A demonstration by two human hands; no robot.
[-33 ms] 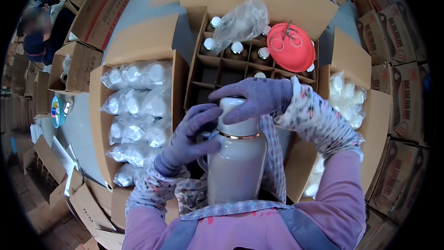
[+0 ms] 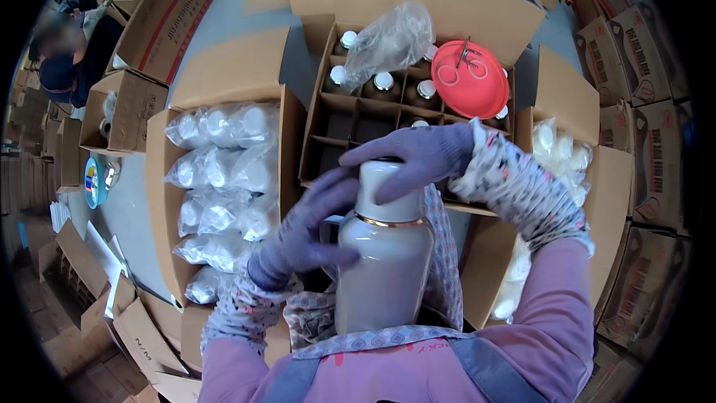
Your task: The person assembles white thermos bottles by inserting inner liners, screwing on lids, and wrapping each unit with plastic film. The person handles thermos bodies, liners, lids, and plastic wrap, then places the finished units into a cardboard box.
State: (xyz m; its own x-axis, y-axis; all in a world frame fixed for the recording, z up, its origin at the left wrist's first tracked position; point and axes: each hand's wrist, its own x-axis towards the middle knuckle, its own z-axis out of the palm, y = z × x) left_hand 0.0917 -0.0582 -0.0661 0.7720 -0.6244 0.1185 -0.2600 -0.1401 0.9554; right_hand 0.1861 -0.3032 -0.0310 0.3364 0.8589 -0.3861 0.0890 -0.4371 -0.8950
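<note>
A large pale grey vacuum flask (image 2: pixel 384 276) with a gold ring below its lid (image 2: pixel 389 205) stands upright close against my body. My right hand (image 2: pixel 429 157), in a purple glove, curls over the top of the lid with thumb and fingers on either side. My left hand (image 2: pixel 302 231), gloved alike, is bent round the flask's left side by its handle, fingers up near the lid and thumb against the body. Beyond the flask, a divided carton (image 2: pixel 339 121) holds several dark bottles with white caps (image 2: pixel 382 83). A clear plastic bag (image 2: pixel 391 41) rests on them.
On the divided carton lies a red round lid (image 2: pixel 470 93) with scissors (image 2: pixel 464 67) on it. An open carton (image 2: pixel 160 201) of bagged white cups stands left, another carton (image 2: pixel 608 224) right. Stacked boxes (image 2: pixel 649 149) line the right. A person (image 2: pixel 67 60) works far left.
The flask has shifted slightly to the right with my hands. My right thumb sits a little farther right on the lid.
</note>
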